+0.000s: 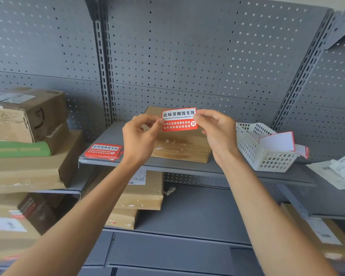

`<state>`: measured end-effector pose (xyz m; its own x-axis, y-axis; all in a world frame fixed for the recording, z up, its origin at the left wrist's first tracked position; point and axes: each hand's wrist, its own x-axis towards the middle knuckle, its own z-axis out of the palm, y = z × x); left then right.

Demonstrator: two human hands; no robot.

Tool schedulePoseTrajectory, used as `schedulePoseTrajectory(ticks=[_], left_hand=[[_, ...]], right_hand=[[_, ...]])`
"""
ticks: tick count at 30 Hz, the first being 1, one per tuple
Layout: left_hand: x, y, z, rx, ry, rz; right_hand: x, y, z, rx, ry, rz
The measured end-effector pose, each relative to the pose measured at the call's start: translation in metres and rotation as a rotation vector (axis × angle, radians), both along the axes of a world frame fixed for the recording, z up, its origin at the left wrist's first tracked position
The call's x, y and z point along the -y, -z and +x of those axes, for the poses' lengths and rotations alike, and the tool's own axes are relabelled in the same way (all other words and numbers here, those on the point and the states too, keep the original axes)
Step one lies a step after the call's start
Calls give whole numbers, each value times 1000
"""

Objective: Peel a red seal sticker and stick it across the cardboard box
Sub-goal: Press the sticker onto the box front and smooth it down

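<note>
Both hands are raised in front of a grey shelf (pixel 187 168), holding one red sticker (pixel 179 119) between them, printed face toward the camera. The left hand (pixel 138 136) pinches the sticker's left edge between thumb and forefinger; its other fingers are curled loosely behind, not spread. The right hand (pixel 217 130) pinches the right edge the same way, thumb on the front, the remaining fingers bent behind the sticker. Whether the backing is already coming away cannot be told.

Directly behind the sticker, on the shelf, lies the box (pixel 181 148), flat and brown, with its closed seam running across the top. The sticker is held in the air above it, not touching it.

To the left of the box a stack (pixel 104 152) of the same red stickers lies on the shelf near its front edge. To the right stands a white basket (pixel 261 154) holding loose white sheets with red borders.
</note>
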<state>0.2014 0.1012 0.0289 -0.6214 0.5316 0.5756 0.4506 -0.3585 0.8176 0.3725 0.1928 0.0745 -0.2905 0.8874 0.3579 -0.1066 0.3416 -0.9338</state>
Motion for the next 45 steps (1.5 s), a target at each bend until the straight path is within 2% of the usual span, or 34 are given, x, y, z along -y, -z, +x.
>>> schedulePoseTrajectory(ticks=[10, 15, 20, 30, 45], left_hand=[[13, 36, -12, -10, -2, -85], [13, 48, -12, -84, -33, -133], [14, 56, -12, -89, -51, -150], [12, 67, -8, -297, -133, -224], [4, 66, -4, -236, -190, -305]], right_hand=[[9, 38, -5, 49, -12, -54], [15, 50, -8, 31, -5, -45], [14, 63, -6, 120, 118, 116], [14, 94, -2, 260, 270, 281], [8, 102, -11, 277, 323, 370]])
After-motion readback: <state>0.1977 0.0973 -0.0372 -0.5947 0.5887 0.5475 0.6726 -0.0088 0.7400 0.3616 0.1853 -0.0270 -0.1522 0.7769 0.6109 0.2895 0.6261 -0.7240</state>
